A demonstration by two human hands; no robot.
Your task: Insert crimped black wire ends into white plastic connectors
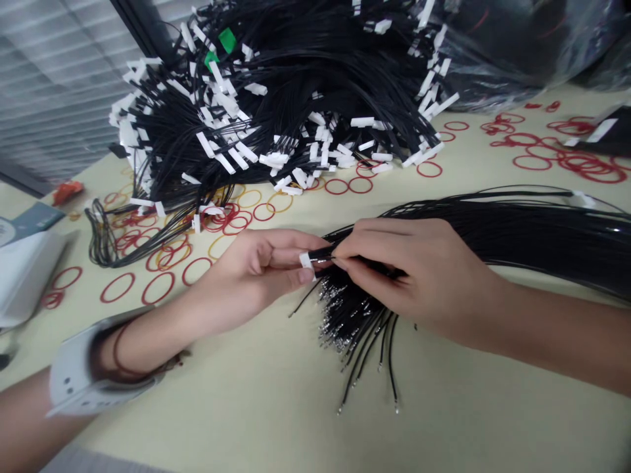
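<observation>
Head cam here, looking down at both hands over a pale desk (246, 414). Left hand (246, 272) has its grip shut tight on a little white connector (306, 261), pinched between thumb and fingers, with a black wire running out of it toward the right hand. Right hand (409, 269) has its grip closed too, pinching black wires (359, 253) right next to that connector, so the two grips are nearly touching.

Those wires are part of a big loose bundle (507, 236) that passes under the right grip and sweeps off to the right edge of the view. Just below the right grip, the other ends fan out toward the desk, with tiny metal crimp tips (345, 341) showing.

Straight ahead past both grips sits a huge heap of black wires (276, 85), loaded with white connectors, plus a couple of green tags (227, 39) near the top. Up and right of the right grip, a dark plastic bag (513, 46) sits against that heap. Can't really tell what's inside it, the plastic is too dark and shiny.

Red rubber bands (532, 161) are scattered all over the desk on both sides, with some yellow ones (249, 198) just past the left grip. Farther left of it there's a white box (24, 276) and an orange scrap (68, 192). Left wrist has a white cuff (83, 368) and a red cord (118, 358) on it.
</observation>
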